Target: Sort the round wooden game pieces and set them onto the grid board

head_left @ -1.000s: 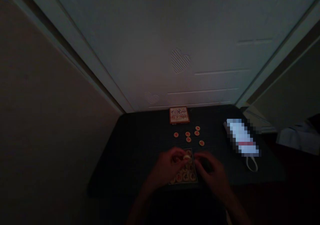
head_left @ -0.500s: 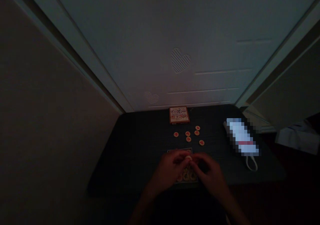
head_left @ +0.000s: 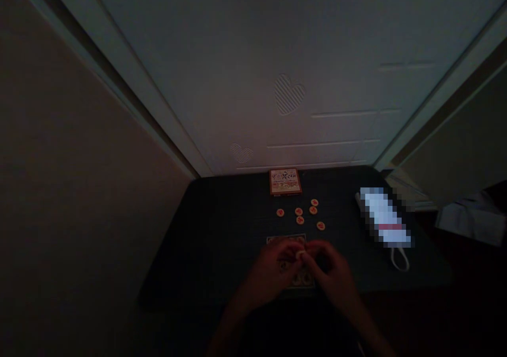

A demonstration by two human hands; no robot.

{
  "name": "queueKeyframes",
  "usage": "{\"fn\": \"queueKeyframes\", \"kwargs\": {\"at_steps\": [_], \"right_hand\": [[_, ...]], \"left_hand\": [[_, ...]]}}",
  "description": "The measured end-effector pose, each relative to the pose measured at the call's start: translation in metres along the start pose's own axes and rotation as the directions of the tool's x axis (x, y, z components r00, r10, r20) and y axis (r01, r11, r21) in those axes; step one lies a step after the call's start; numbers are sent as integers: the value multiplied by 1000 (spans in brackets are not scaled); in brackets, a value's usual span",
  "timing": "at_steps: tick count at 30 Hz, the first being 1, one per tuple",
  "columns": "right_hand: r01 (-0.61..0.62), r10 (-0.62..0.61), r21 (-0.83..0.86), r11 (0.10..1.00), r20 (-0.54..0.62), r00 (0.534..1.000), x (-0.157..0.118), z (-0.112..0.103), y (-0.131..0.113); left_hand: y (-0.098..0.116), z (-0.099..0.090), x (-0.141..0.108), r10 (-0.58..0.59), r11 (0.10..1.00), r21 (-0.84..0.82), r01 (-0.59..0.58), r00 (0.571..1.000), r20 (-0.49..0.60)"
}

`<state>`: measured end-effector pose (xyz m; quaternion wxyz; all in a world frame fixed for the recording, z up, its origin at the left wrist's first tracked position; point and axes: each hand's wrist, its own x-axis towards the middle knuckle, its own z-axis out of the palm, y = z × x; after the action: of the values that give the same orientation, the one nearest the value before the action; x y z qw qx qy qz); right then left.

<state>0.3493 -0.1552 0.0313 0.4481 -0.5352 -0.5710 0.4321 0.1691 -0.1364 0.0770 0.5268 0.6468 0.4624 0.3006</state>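
Observation:
My left hand (head_left: 273, 267) and my right hand (head_left: 330, 264) meet near the front of a dark table, fingertips closed together on a small pale round piece (head_left: 300, 254). Beneath them lies a light-edged tray (head_left: 287, 236) holding several round pieces, partly covered by my hands. Beyond the tray, several round pieces with red marks are scattered, among them one at the left (head_left: 280, 213) and one at the right (head_left: 320, 225). A flat square box (head_left: 285, 181) with a printed lid rests behind them.
The dark table (head_left: 214, 225) stands against a pale door (head_left: 198, 72) with raised hearts. On its right side lies a lit, blurred-out phone (head_left: 384, 217) with a white loop (head_left: 400, 260). Whitish sheets (head_left: 471, 219) are beyond the right edge.
My left hand has shifted slightly to the right, and the small piece between the fingertips has tilted a little. The camera view has moved slightly.

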Motion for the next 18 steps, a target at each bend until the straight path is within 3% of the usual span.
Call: {"fn": "queueKeyframes", "kwargs": {"at_steps": [5,18], "right_hand": [[-4,5,27,1000,-13,1000,0,3,3],[-5,5,-18,1000,32,999,0,2,3]], "left_hand": [[-2,-1,-1,30,994,106,-26,999,-42],[-3,-4,-3,37,993,115,-33,999,-34]]}}
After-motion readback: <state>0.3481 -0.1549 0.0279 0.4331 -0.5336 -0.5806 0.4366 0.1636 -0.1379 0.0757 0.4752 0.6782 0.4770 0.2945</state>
